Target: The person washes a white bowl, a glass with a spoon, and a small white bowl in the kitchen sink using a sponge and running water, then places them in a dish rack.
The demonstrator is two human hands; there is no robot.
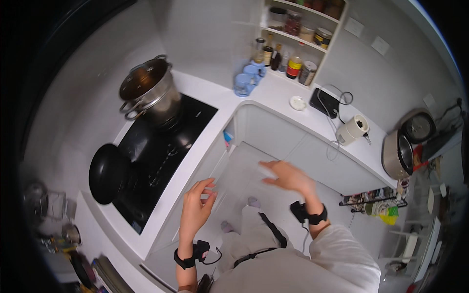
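My left hand (198, 205) hangs in the air just off the front edge of the white counter (176, 190), fingers curled and apart, with nothing in it. My right hand (289, 177), somewhat blurred, is held out above the floor with its thumb and fingers spread, also holding nothing. To the left, a black glass cooktop (198, 117) is set into the counter. A tall steel pot (163, 99) with a glass lid (146, 78) stands on its far end. Closer to me on the cooktop is a black pan (108, 174), seen tilted.
A shelf (293, 36) holds jars and bottles in the corner, beside blue containers (243, 84). Along the right counter are a small white dish (298, 103), a black device (325, 102) with a cable, a cream-coloured appliance (351, 130) and an open rice cooker (397, 154).
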